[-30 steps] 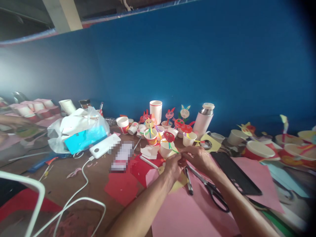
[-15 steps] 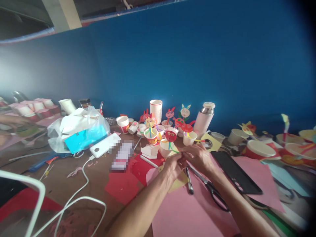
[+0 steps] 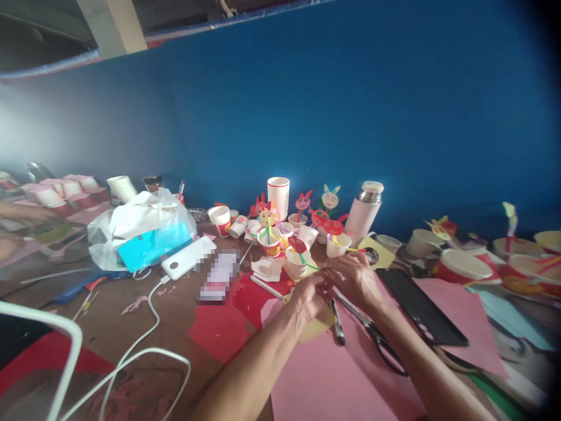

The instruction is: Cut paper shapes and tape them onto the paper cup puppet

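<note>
My left hand point(image 3: 312, 291) and my right hand point(image 3: 354, 276) meet over the pink paper point(image 3: 333, 374), fingers pinched together. Between them is the end of a thin green strip point(image 3: 312, 267) that runs to a white paper cup point(image 3: 297, 264). A red round paper face point(image 3: 297, 244) leans above that cup. Which fingers grip the strip is hard to see. Below my hands lie a black marker point(image 3: 338, 324) and black-handled scissors point(image 3: 381, 342), partly under my right forearm.
More cups with paper faces point(image 3: 268, 240) stand behind, beside a pink thermos point(image 3: 363, 215). A black phone case point(image 3: 421, 307) lies right. Left are a white power bank point(image 3: 188, 258), its cable and a plastic bag point(image 3: 144, 228). Another person's hand point(image 3: 21, 216) shows far left.
The red paper face has tilted and sunk lower to the left over its cup. My hands have stayed together in nearly the same place.
</note>
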A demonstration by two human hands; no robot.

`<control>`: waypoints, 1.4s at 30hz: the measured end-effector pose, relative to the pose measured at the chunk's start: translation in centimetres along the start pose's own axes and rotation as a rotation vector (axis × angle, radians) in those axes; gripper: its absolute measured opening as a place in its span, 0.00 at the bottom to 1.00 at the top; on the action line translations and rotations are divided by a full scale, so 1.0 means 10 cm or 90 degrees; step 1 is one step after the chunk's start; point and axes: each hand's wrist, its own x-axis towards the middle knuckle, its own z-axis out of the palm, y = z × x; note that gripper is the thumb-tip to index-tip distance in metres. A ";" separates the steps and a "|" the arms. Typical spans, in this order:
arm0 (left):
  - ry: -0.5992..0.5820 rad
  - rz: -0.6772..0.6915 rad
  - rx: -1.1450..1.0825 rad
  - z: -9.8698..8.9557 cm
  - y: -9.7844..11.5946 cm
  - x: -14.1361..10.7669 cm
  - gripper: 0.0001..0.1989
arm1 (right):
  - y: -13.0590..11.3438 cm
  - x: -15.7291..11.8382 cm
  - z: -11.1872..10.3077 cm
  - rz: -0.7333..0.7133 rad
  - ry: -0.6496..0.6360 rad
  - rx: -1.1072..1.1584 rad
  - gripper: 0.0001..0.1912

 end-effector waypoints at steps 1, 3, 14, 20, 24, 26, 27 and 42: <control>-0.011 0.003 0.001 0.00 0.01 0.00 0.08 | 0.01 0.01 0.00 0.008 -0.002 0.005 0.09; -0.029 0.011 -0.001 -0.01 0.02 0.00 0.08 | 0.02 0.01 0.01 0.027 -0.002 0.016 0.08; -0.063 0.098 0.006 -0.11 -0.08 0.14 0.07 | -0.01 0.03 -0.02 0.096 -0.029 0.079 0.10; -0.050 0.108 0.047 -0.08 -0.09 0.12 0.08 | -0.02 0.04 -0.03 0.122 -0.039 0.086 0.10; -0.037 0.111 0.069 -0.07 -0.09 0.10 0.07 | -0.01 0.03 -0.03 0.127 -0.045 0.094 0.10; -0.026 0.114 0.078 -0.06 -0.08 0.10 0.07 | -0.01 0.03 -0.03 0.129 -0.046 0.098 0.09; -0.021 0.115 0.082 -0.06 -0.08 0.10 0.07 | -0.02 0.03 -0.03 0.130 -0.047 0.100 0.09; -0.009 0.144 0.081 -0.02 -0.08 0.06 0.06 | -0.12 0.04 -0.12 0.225 -0.061 0.184 0.12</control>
